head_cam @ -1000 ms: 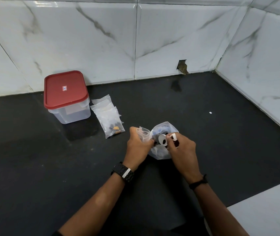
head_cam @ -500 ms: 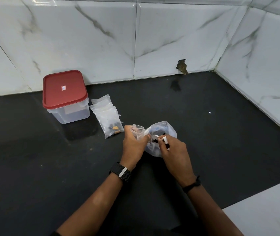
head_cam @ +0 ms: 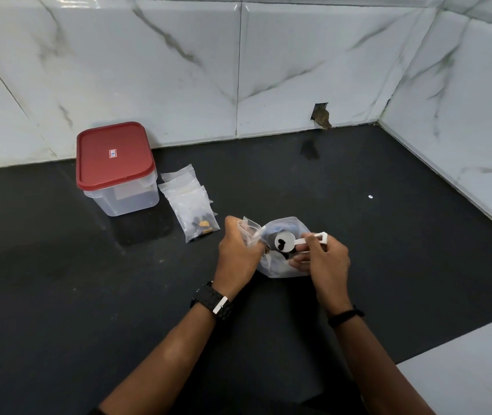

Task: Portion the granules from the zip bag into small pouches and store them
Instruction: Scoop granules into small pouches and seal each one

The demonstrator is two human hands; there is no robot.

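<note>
A clear zip bag (head_cam: 283, 266) with dark granules lies on the black counter in front of me. My right hand (head_cam: 322, 259) pinches the handle of a small white scoop (head_cam: 286, 241), whose bowl holds a few dark granules just above the bag's mouth. My left hand (head_cam: 238, 256) grips a small clear pouch (head_cam: 249, 232), held upright beside the scoop. A pile of small pouches (head_cam: 192, 205), the top one with dark and orange bits, lies to the left.
A clear plastic box with a red lid (head_cam: 114, 163) stands at the back left next to the pouch pile. White marble-tiled walls close the back and right. A white surface (head_cam: 463, 372) borders the counter at the front right. A tiny white speck (head_cam: 370, 196) lies at right.
The right hand has lifted the scoop out of the zip bag with granules in its bowl. The left hand keeps the small pouch beside it.
</note>
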